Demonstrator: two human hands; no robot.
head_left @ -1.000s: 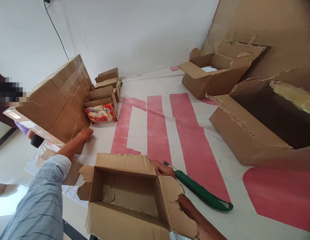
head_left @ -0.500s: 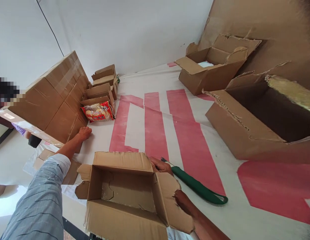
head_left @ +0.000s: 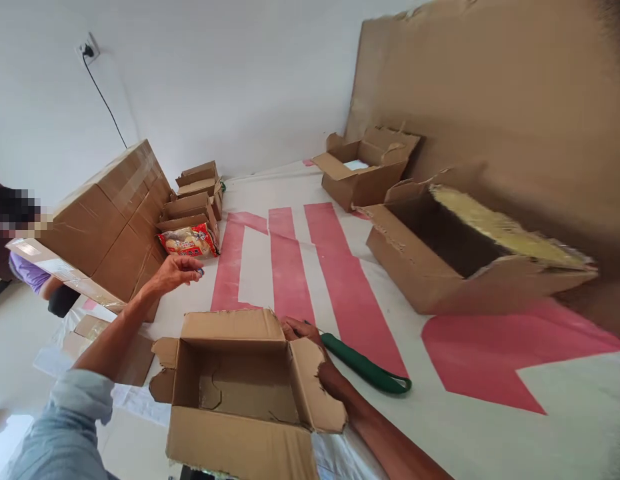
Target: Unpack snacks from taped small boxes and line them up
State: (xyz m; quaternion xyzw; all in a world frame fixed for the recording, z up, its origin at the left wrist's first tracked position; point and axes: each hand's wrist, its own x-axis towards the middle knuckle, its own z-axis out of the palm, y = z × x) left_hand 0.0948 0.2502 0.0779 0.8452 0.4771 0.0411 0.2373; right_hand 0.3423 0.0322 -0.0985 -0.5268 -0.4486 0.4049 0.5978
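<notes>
An open empty cardboard box (head_left: 240, 393) with torn flaps sits in front of me on a white and pink sheet (head_left: 290, 267). My right hand (head_left: 299, 329) curls its fingers round the box's far right corner. A green-handled tool (head_left: 365, 365) lies on the sheet right beside that hand. My left hand (head_left: 176, 270) is stretched forward and raised above the sheet, with its fingers pinched on something small that I cannot make out. It hovers near a red snack packet (head_left: 189, 241) and a big taped carton (head_left: 105, 223).
Small open boxes (head_left: 197, 190) stand behind the packet. A large torn carton (head_left: 440, 257) lies on the right, another open box (head_left: 363, 170) behind it, and a cardboard sheet (head_left: 490, 100) leans on the wall. Another person (head_left: 37, 283) is at the left edge.
My left hand has lifted off the sheet beside the big carton and now pinches something small. My right hand stays at the box corner. The view has shifted.
</notes>
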